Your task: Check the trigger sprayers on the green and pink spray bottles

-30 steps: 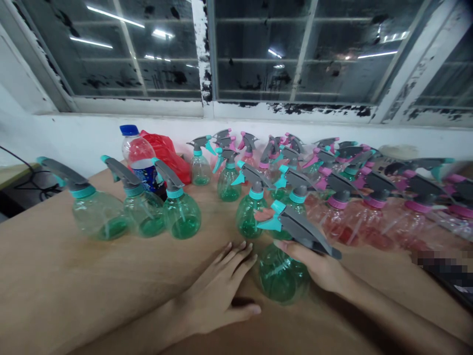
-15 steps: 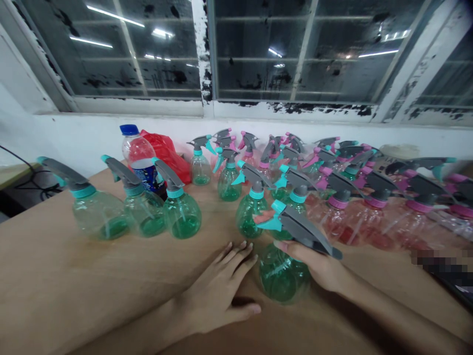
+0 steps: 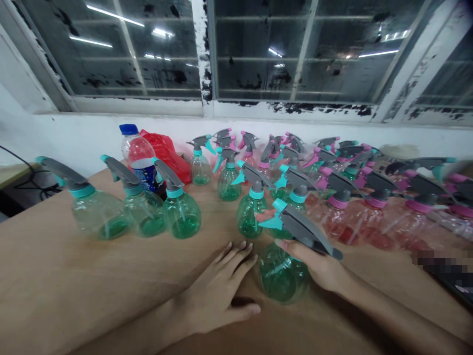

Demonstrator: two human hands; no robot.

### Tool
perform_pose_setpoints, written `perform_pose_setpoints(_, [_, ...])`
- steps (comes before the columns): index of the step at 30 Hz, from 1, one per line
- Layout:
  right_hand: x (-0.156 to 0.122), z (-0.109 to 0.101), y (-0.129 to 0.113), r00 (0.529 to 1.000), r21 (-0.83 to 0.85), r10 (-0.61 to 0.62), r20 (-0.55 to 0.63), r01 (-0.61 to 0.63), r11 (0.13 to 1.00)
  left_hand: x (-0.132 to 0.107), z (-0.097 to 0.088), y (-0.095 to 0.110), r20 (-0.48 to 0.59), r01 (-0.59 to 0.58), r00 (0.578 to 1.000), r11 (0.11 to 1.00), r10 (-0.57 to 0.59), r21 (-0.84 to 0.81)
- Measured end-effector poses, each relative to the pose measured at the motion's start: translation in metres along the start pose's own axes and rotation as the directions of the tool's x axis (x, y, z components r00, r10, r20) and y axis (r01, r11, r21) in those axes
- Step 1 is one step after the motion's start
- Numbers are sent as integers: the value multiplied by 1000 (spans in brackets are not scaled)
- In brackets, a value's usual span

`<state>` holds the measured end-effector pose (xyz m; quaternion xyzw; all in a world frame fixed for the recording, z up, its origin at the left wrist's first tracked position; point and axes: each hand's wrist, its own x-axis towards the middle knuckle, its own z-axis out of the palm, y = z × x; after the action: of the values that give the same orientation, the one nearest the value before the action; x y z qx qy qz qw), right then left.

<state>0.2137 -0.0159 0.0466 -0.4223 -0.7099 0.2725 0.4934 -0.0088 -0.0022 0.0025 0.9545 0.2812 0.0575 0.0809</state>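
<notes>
My right hand [image 3: 321, 266] is wrapped round the neck of a green spray bottle [image 3: 283, 278] with a grey and turquoise trigger head. The bottle stands slightly tilted at the front, and a fingertip shows near its turquoise trigger. Just left of it, my left hand [image 3: 221, 288] lies flat on the wooden table [image 3: 111, 291], fingers spread, holding nothing. Behind the held bottle is another green spray bottle [image 3: 251, 217]. Over to the left stand three more, among them a green spray bottle [image 3: 183, 219] nearest my left hand.
Several pink spray bottles [image 3: 377, 222] crowd the right side, mixed with green ones toward the wall. A blue-capped drink bottle [image 3: 138, 153] and a red plastic bag [image 3: 166, 153] stand at the back left. A dark, partly blurred object [image 3: 447, 276] lies at the right edge.
Almost nothing differs. The head of the held spray bottle has shifted very slightly to the right; my left hand keeps its place on the table.
</notes>
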Motion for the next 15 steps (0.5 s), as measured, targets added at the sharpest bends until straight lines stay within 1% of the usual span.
perform_pose_setpoints(9, [1, 0, -4, 999, 38, 18, 32, -20, 999, 0, -1, 0, 13, 11, 1000, 1000, -11, 10])
perform_pose_setpoints(15, [2, 0, -5, 1000, 47, 20, 22, -21, 999, -1, -2, 1, 19, 6, 1000, 1000, -6, 22])
